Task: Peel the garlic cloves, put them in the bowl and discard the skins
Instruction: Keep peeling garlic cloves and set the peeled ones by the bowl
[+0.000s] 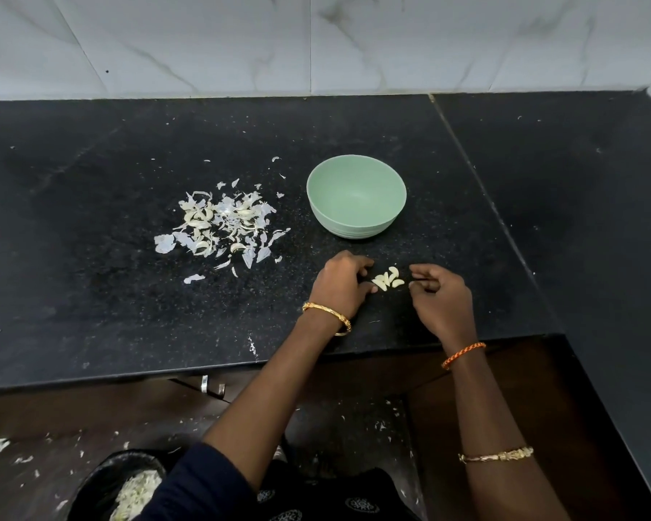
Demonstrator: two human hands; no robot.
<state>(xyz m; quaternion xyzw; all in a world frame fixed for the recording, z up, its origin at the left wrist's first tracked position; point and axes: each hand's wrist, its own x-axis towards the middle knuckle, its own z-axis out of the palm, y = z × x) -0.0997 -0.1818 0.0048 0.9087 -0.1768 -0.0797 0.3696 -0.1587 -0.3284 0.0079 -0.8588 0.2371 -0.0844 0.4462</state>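
- The peeled garlic cloves (388, 279) are lying in a small cluster on the black table (128, 314), between the two hands and just in front of the green bowl (356, 197), which is looking empty inside.
- What could go wrong: the cloves are small, smooth and loose, so a hurried scoop is likely to send one skidding toward the table's near edge and down to the floor.
- The pile of skins (222, 227) is sitting well to the left of the bowl; being so light, a sweeping arm or a draught is likely to scatter it further, and flakes could be drifting in among the cloves.
- The left hand (341, 283) is resting on the table beside the cloves, fingers curled inward with tips touching the near clove; whether it is actually pinching one, I cannot tell.
- The right hand (438, 295) is hovering just right of the cluster, fingers loosely bent; a pale speck is showing at the fingertips, too small to name.
- Below the table edge, a dark bin (102, 479) is holding pale scraps.
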